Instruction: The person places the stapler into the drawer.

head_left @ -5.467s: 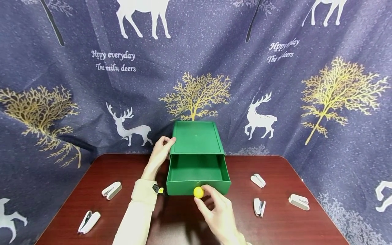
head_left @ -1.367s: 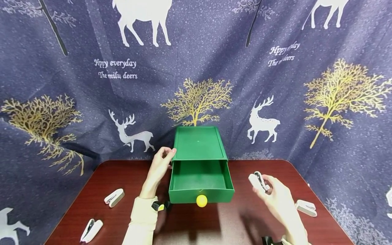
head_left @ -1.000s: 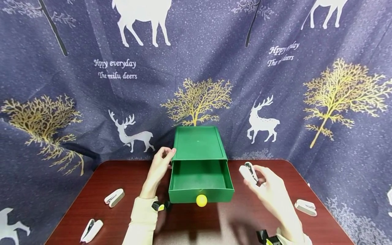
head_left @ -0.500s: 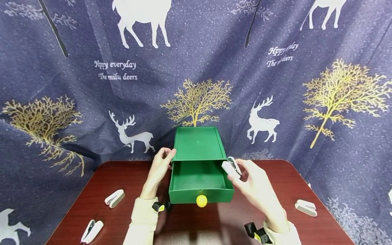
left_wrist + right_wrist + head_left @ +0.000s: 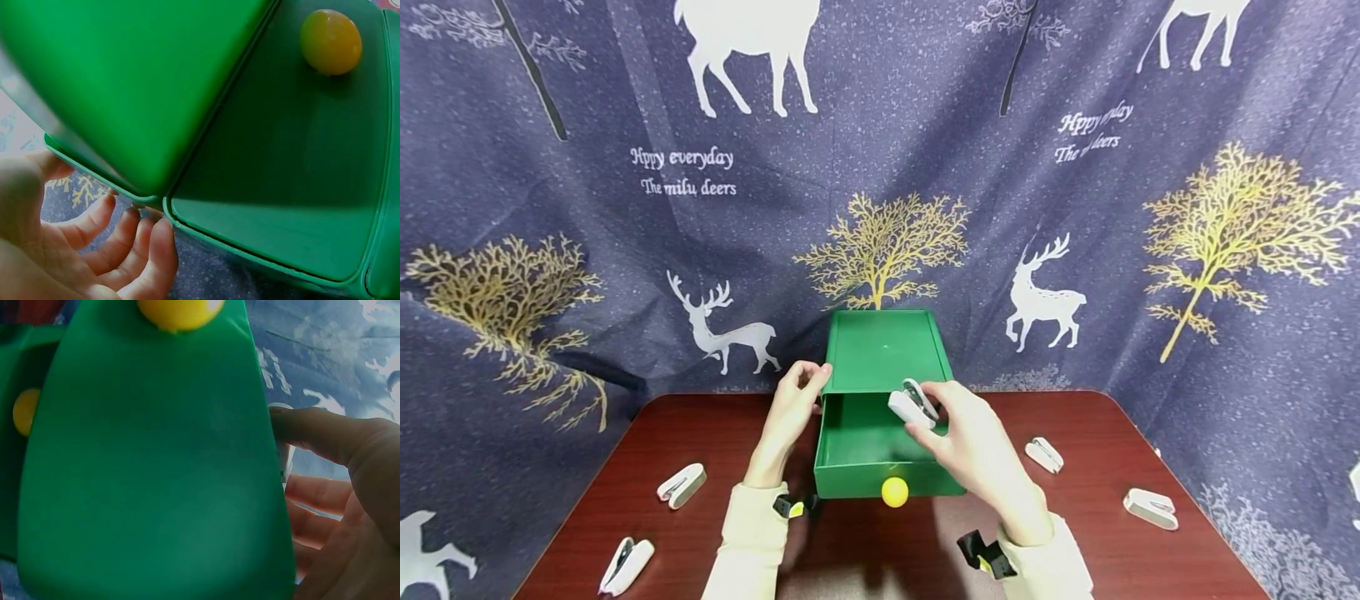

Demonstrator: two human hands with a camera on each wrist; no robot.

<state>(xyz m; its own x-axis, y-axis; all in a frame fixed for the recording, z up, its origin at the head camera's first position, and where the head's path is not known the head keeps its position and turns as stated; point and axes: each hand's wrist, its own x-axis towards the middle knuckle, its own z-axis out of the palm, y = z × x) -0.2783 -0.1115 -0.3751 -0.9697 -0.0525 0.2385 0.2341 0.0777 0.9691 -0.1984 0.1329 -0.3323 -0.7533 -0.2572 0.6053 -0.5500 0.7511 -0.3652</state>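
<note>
My right hand pinches a small white stapler between thumb and fingers, over the pulled-out top drawer of a green drawer box. In the right wrist view the drawer front mostly hides that stapler. A round yellow knob sits on the drawer front. My left hand holds the box's left side, thumb at the top edge. In the left wrist view its curled fingers touch the side. A lower drawer front with its own yellow knob is pushed in.
More white staplers lie on the brown table: one stapler and another stapler at the left, a stapler and a further stapler at the right. A dark blue patterned cloth hangs behind the table.
Earlier my right hand pinched the yellow knob of the pulled-out drawer. It then took a stapler from the right side and carried it left over the drawer. The left hand stays on the box.
</note>
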